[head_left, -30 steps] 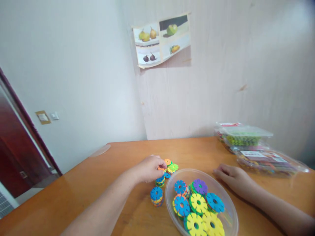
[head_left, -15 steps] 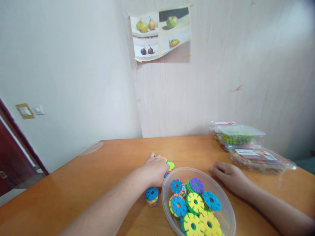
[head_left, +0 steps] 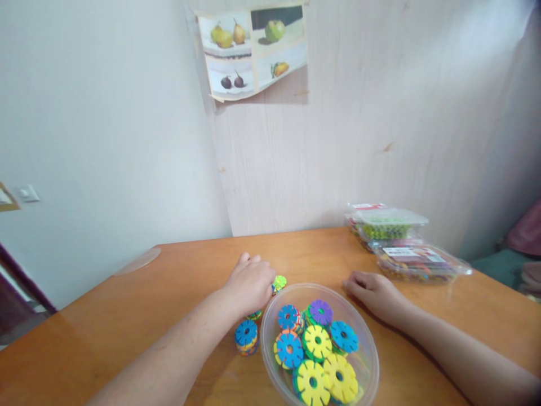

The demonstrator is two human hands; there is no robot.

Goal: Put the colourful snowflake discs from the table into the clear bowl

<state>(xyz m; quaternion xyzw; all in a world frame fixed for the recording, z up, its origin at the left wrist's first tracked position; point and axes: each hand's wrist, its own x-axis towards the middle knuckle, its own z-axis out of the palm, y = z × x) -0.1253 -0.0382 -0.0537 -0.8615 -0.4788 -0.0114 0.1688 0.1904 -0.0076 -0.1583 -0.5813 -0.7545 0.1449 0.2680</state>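
My left hand (head_left: 251,285) is over the table just beyond the bowl's left side, back of the hand up, with curled fingers. Whatever they hold is hidden beneath. By its knuckles a yellow-green notched plastic disc (head_left: 279,282) tops a small stack. Nearer me stands a stack of notched discs with a blue one (head_left: 246,334) on top; a green disc (head_left: 254,315) shows partly behind it. The clear round bowl (head_left: 374,361) holds several stacks topped by yellow discs (head_left: 318,342), blue discs and a purple disc (head_left: 320,312). My right hand (head_left: 376,292) rests on the table, loosely closed, right of the bowl.
Clear plastic boxes (head_left: 422,262) are piled at the back right of the wooden table (head_left: 186,276), one with green contents (head_left: 386,228). A clear round lid (head_left: 137,261) lies at the left edge. Fruit pictures (head_left: 253,53) hang on the wall behind.
The view has turned slightly right, so everything sits further left. An orange disc by my left hand is out of sight, and a green disc now shows below that hand. My right hand stays resting.
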